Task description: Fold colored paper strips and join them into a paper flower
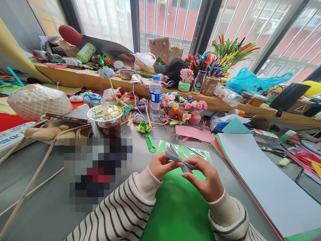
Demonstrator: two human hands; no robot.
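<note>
Between my two hands is a folded paper piece (175, 154) in light blue and pink, its flaps fanning out from a pinched middle. My left hand (162, 164) grips its left side with thumb and fingers. On the right side, my right hand (207, 175) pinches the paper near its centre and lower flap. Both hands are above a glossy green sheet (182, 211) on the grey table. Just beyond them lies a clear plastic sleeve (167, 146), with a thin dark-handled tool (197, 152), perhaps small scissors, on it.
A stack of coloured paper (265, 174) lies at right. A lidded drink cup (107, 124), a water bottle (155, 97) and paper flowers (173, 105) stand beyond my hands. A bag with cords (62, 132) is at left. Pipe cleaners (220, 60) fill the windowsill's right part.
</note>
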